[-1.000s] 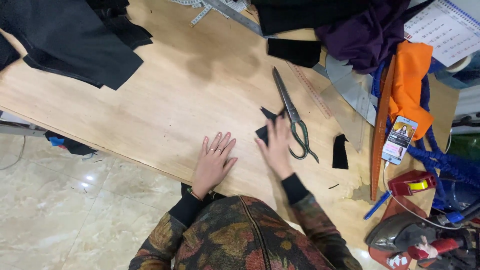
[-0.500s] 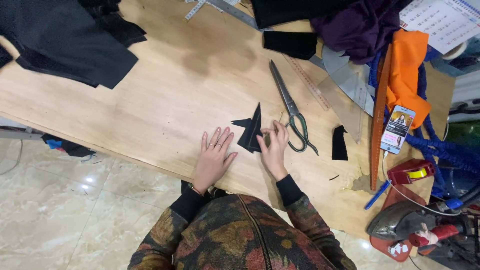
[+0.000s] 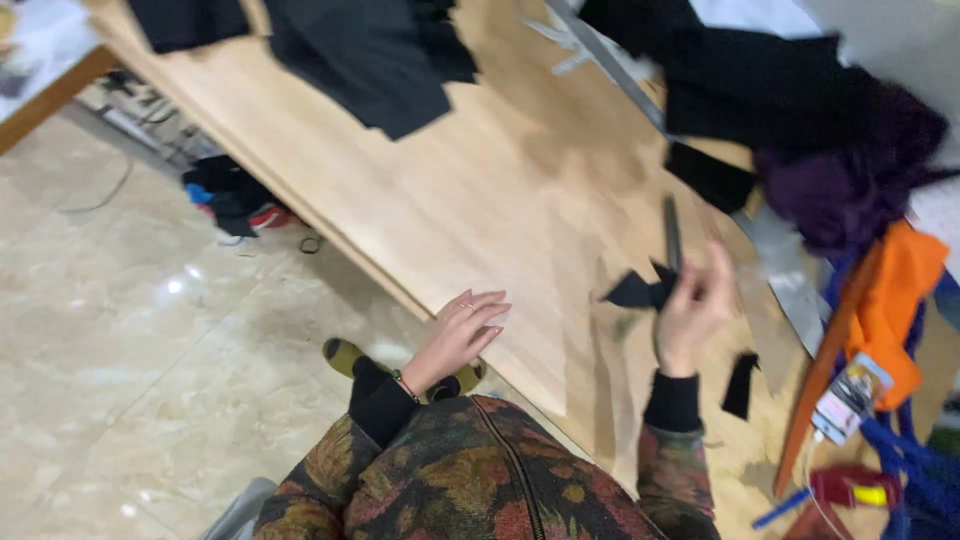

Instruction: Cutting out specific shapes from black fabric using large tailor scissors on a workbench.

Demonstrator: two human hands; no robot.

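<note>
Right hand fingers grasp a black fabric scrap lifted off the counter; at nine o'clock, left hand rests released.

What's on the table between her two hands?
Nothing. In the head view, only bare wooden table lies between the left hand at the table's edge and the right hand, which holds a small black fabric piece.

A pale wooden table carries black cloth at its far end — right of it lie more dark cloth, a purple heap and an orange cloth.
</note>
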